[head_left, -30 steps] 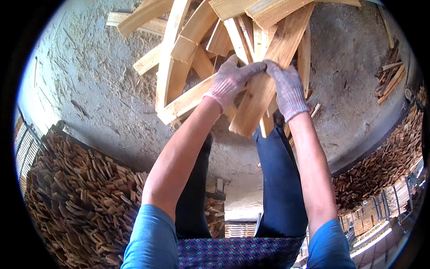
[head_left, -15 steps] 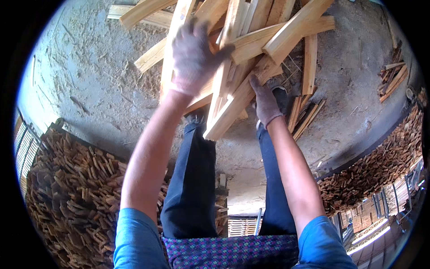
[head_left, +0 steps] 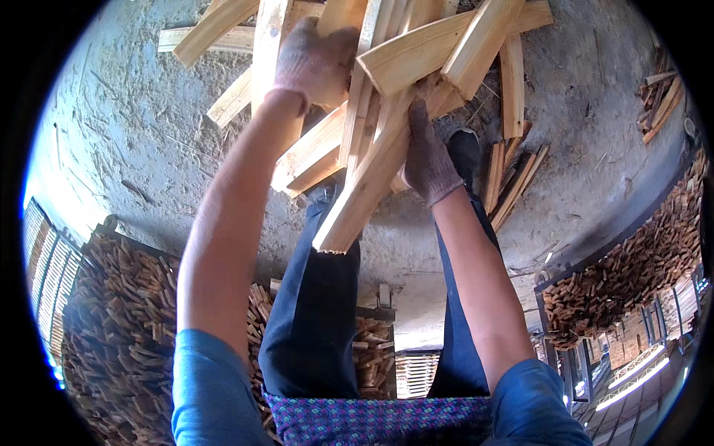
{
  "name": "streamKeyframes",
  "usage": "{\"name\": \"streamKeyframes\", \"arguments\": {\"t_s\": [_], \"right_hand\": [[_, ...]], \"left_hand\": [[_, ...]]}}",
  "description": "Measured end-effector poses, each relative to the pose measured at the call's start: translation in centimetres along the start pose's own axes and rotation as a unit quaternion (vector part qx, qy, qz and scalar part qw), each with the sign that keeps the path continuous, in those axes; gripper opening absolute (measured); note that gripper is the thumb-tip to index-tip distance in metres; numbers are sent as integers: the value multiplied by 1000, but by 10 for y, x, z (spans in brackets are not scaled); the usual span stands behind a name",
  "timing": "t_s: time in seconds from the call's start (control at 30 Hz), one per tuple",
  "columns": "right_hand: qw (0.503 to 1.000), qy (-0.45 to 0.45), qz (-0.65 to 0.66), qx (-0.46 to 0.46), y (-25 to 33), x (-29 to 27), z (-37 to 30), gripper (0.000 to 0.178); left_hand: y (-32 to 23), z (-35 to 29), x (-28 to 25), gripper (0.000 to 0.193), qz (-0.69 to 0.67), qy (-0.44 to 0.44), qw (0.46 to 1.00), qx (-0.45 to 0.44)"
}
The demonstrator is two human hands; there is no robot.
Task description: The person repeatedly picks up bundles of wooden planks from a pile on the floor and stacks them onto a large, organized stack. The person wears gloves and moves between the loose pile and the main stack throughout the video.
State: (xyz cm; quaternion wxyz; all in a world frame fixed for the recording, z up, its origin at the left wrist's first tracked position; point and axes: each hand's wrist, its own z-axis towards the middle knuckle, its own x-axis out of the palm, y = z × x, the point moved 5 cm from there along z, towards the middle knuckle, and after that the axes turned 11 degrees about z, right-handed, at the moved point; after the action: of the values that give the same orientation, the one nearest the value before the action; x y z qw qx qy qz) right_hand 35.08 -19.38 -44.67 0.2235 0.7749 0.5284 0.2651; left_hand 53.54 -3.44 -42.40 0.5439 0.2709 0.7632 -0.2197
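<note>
My right hand (head_left: 431, 157), in a dirty knitted glove, is closed on the edge of a pale wooden plank (head_left: 355, 201). Its thumb lies along the wood and its other fingers are mostly hidden beneath. The plank slants toward me, its rough near end over my left trouser leg. My left hand (head_left: 312, 65), gloved too, is closed around another wooden plank (head_left: 342, 15) at the far side of the heap. Several more planks lie crossed between and beyond my hands, one curved plank (head_left: 416, 56) resting over others.
My shoe (head_left: 465, 152) stands close to the heap. Thin wood strips (head_left: 513, 182) lie right of it, and more scraps (head_left: 660, 104) lie farther right. Behind me are a big pile of short wood pieces (head_left: 119, 320) at left and another pile (head_left: 610, 275) at right.
My left hand has gone from spread fingers above the heap to a grip on a plank. The plank in my right hand has come slightly nearer and to the left.
</note>
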Motion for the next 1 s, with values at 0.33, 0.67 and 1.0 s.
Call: {"name": "streamKeyframes", "arguments": {"t_s": [0.33, 0.67, 1.0], "right_hand": [[955, -49, -216, 196, 16, -45, -6, 53], [940, -34, 310, 138, -20, -14, -5, 83], [973, -147, 81, 156, 14, -6, -22, 87]], "left_hand": [[-55, -149, 42, 44, -464, 176, 813, -303], [-61, -113, 55, 111, -605, 46, 741, -287], [-47, -100, 23, 93, -610, 153, 705, -329]]}}
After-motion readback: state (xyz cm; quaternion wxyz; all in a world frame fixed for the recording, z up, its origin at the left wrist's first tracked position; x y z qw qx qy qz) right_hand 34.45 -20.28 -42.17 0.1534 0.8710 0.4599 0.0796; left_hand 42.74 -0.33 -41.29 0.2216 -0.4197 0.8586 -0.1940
